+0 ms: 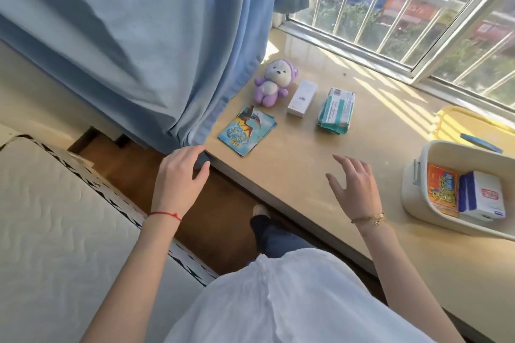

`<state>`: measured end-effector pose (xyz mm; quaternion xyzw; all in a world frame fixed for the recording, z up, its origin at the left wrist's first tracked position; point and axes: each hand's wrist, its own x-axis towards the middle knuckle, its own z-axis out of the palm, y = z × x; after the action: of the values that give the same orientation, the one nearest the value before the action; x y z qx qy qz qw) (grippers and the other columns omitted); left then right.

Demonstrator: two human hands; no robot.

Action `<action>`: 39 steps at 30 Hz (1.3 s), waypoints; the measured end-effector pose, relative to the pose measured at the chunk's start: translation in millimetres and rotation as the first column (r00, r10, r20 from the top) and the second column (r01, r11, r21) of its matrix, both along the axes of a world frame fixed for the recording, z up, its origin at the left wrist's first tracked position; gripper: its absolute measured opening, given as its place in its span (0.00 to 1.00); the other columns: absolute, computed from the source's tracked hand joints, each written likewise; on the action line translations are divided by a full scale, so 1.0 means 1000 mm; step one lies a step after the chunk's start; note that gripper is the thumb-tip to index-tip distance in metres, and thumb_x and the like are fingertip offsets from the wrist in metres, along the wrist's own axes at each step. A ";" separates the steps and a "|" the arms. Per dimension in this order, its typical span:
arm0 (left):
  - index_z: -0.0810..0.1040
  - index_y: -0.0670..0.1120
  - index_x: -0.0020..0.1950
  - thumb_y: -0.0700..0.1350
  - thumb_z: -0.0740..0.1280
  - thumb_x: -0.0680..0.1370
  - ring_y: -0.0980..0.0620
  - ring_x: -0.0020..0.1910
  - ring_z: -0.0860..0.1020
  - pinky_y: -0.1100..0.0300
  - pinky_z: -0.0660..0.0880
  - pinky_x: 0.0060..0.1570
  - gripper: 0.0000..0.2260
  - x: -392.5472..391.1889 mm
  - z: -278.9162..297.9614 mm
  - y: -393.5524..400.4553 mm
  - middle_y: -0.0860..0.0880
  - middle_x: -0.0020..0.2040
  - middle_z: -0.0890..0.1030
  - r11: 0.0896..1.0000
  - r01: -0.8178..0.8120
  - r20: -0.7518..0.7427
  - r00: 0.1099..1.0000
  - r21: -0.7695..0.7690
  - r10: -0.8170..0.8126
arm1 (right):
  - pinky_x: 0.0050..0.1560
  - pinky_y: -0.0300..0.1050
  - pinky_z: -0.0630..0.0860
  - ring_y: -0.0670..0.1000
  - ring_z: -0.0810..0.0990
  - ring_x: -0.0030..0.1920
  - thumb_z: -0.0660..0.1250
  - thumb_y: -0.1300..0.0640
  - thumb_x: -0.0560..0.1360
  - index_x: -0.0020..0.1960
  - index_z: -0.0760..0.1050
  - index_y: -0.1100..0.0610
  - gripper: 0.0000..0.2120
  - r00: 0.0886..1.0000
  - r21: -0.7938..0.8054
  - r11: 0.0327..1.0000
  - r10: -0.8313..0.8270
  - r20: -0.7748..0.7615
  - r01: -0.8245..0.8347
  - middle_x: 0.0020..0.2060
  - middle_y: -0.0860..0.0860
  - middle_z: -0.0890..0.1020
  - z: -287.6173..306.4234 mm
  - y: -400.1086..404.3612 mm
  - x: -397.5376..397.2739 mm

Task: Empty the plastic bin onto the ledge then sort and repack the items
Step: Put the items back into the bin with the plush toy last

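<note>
The plastic bin (418, 175) sits on the ledge (292, 175), far off to the side of the purple toy monkey (271, 82). It looks like the packing-back part of the job is going on. Two things are already inside the bin: an orange packet (443, 189) and a white and blue box (483, 198). Four things are not packed yet. The stack of picture cards (246, 129) lies just in front of the monkey. The long white box (302, 97) lies right beside the monkey, and the pile of green and white packets (335, 110) lies just past that box.

The right hand (355, 185) hangs over the bare ledge between the monkey and the bin. Its fingers (347, 164) are spread wide and hold nothing. The left hand (181, 172) rests at the ledge's edge, near the cards, with its fingers curled loosely and empty.

I think the next move is to reach for one of the things near the monkey, maybe the green packets, pick it up and carry it over to the bin. There is room left in the bin.

The ledge is smooth and tan, with stripes of sun on it. A yellow lid (473, 125) lies behind the bin. A blue curtain (125, 36) hangs next to the monkey, and a window with bars (404, 8) is behind it. A bed (55, 217) is down below the ledge.
</note>
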<state>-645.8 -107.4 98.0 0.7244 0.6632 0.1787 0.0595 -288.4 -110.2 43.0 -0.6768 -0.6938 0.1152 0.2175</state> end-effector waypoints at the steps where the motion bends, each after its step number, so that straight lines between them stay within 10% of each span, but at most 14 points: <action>1: 0.78 0.43 0.63 0.45 0.68 0.78 0.47 0.58 0.79 0.49 0.73 0.61 0.15 -0.002 -0.004 0.015 0.45 0.57 0.82 1.000 0.006 0.005 1.000 -0.004 -0.006 | 0.60 0.53 0.72 0.60 0.75 0.58 0.72 0.57 0.74 0.65 0.75 0.60 0.21 1.000 -0.004 1.000 -0.013 -0.001 0.013 0.55 0.57 0.81 -0.004 0.011 -0.002; 23: 0.73 0.45 0.68 0.46 0.65 0.79 0.45 0.58 0.77 0.46 0.77 0.55 0.18 -0.006 -0.119 0.311 0.44 0.59 0.80 0.948 0.255 0.085 0.966 -0.189 -0.242 | 0.59 0.52 0.71 0.61 0.73 0.59 0.69 0.55 0.76 0.69 0.70 0.60 0.23 0.940 -0.262 0.917 -0.332 -0.084 0.301 0.60 0.59 0.76 -0.073 0.260 -0.053; 39: 0.66 0.42 0.73 0.53 0.71 0.74 0.43 0.63 0.72 0.47 0.74 0.60 0.32 0.020 -0.299 0.356 0.41 0.66 0.73 0.833 0.195 0.051 0.979 -0.518 -0.197 | 0.64 0.56 0.70 0.63 0.70 0.67 0.69 0.45 0.75 0.77 0.53 0.60 0.40 0.789 -0.492 0.756 -0.580 -0.202 0.431 0.69 0.61 0.70 -0.232 0.371 -0.058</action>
<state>-625.8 248.5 -200.8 0.7456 0.6092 -0.0158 0.2698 -346.3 260.4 -189.3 -0.8405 -0.3905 0.3135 0.2067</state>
